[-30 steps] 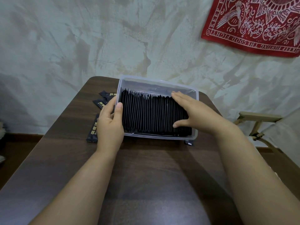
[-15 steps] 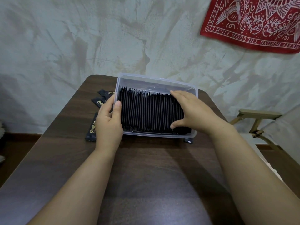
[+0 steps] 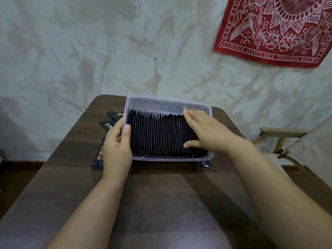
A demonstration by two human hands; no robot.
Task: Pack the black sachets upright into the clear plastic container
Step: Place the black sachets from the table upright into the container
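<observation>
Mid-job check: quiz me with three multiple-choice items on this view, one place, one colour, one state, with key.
1. Where does the clear plastic container stand? A. far end of the table B. a shelf C. a drawer
2. What colour is the bandana? A. blue B. red C. green
3. How is the right hand? A. lifting one sachet B. clenched, empty C. flat on the packed sachets
Key: 1 A, by the far edge; 2 B, red with white print; 3 C, it lies open across the row.
</observation>
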